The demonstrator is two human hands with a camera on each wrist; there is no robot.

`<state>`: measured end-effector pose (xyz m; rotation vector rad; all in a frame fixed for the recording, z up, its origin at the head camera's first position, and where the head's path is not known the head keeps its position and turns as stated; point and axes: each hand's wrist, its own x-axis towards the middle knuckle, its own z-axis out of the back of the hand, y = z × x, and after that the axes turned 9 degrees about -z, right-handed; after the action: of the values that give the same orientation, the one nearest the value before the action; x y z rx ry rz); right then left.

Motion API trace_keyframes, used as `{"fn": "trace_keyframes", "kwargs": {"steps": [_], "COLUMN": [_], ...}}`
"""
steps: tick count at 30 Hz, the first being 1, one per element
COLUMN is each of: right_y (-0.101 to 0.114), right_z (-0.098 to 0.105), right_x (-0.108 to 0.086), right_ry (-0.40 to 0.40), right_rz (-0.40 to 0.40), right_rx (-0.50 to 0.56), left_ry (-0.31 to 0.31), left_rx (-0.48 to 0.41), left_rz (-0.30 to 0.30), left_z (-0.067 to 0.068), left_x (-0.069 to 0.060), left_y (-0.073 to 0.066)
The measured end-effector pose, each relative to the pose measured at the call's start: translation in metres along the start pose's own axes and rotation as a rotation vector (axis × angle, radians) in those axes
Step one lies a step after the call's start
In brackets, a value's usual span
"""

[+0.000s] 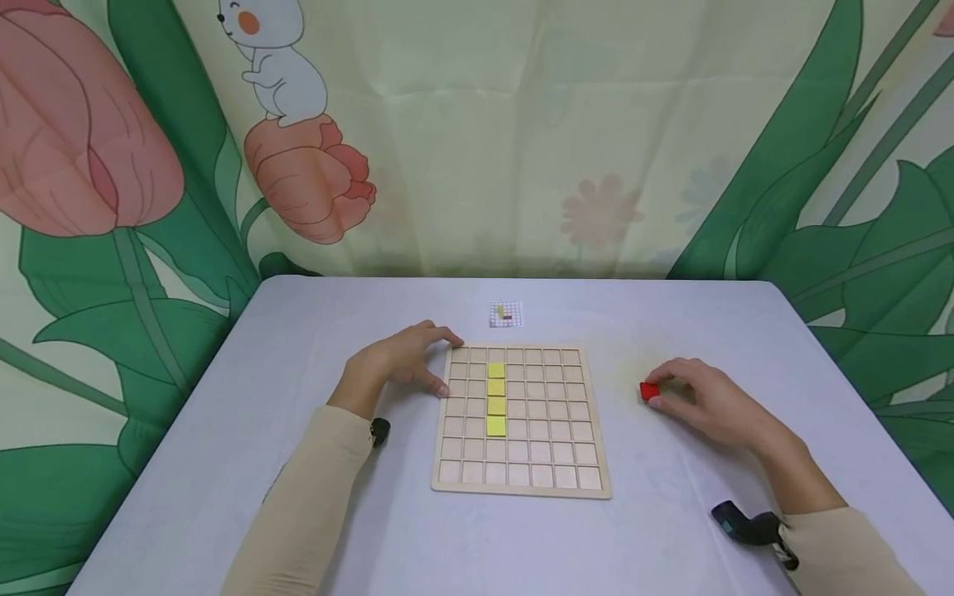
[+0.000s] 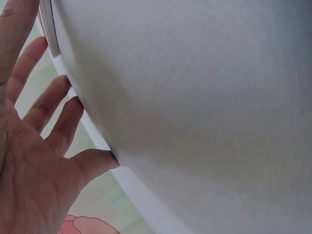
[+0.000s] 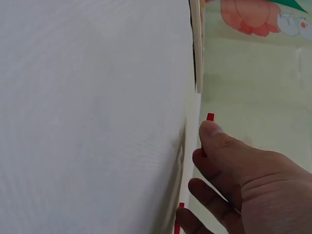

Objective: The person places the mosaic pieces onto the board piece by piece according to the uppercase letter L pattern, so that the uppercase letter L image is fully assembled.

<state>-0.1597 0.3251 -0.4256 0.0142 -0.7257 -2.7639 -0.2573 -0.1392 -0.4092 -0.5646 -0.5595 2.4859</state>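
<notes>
A wooden grid board (image 1: 522, 493) lies on the table, with several yellow square tiles (image 1: 496, 406) in one column of its cells. My left hand (image 1: 402, 358) is spread along the board's left side, thumb and a fingertip touching the edge; the left wrist view shows its fingers (image 2: 53, 107) apart. To the right of the board, my right hand (image 1: 701, 397) pinches a red tile (image 1: 648, 391) between thumb and finger. In the right wrist view that red tile (image 3: 210, 117) sticks out past the thumb, and a second red piece (image 3: 179, 219) is by a lower finger.
Behind the board lies a small card (image 1: 506, 314) printed with a grid and coloured cells. A white cloth covers the table (image 1: 358, 530), and a printed curtain (image 1: 477, 165) hangs at its far edge.
</notes>
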Motion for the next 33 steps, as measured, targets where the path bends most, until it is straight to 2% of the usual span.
{"fn": "trace_keyframes", "kwargs": {"steps": [6, 15, 22, 26, 33], "right_y": [0.007, 0.019, 0.032, 0.039, 0.062], "right_z": [-0.001, -0.001, -0.005, -0.011, -0.022], "right_x": [0.006, 0.007, 0.012, 0.017, 0.033], "right_ry": [0.0, -0.019, -0.008, 0.007, 0.094], "right_rz": [0.031, 0.106, 0.137, 0.132, 0.123], "right_rx": [0.043, 0.126, 0.145, 0.161, 0.201], "left_ry": [-0.004, 0.005, 0.002, 0.0, -0.007], "left_rx": [-0.008, -0.007, 0.005, 0.01, 0.005], "left_rz": [0.007, -0.021, -0.019, -0.032, -0.04], "left_z": [0.0, -0.001, -0.002, 0.0, 0.001], "left_x": [0.0, 0.001, 0.002, 0.001, -0.002], "left_y": [-0.002, -0.003, -0.004, -0.004, -0.001]}}
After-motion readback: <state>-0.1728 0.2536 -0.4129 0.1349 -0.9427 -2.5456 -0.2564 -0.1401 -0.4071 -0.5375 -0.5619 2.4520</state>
